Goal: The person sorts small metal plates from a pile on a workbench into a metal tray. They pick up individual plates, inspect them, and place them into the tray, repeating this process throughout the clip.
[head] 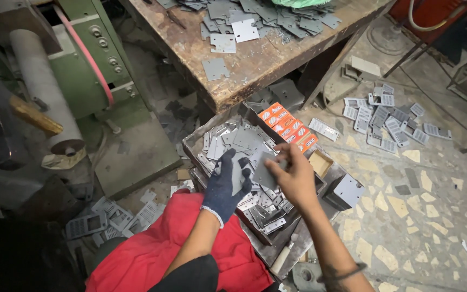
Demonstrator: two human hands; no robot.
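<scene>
My left hand (226, 184), in a dark blue knit glove, lies spread over a heap of small grey metal plates (233, 141) in a shallow metal tray (190, 144) on the floor. My bare right hand (294, 176) pinches one flat grey plate (264, 174) by its edge, just above the heap and beside the gloved fingers. A row of orange small boxes (288, 126) sits at the tray's far right side. A red cloth (174, 249) covers my lap below the tray.
A worn wooden workbench (260, 62) with several grey plates stands ahead. A green machine (95, 59) with a grey roller is at left. Perforated plates (387, 116) litter the terrazzo floor at right, more lie at lower left (109, 216). A wooden-handled tool (282, 258) lies by the tray.
</scene>
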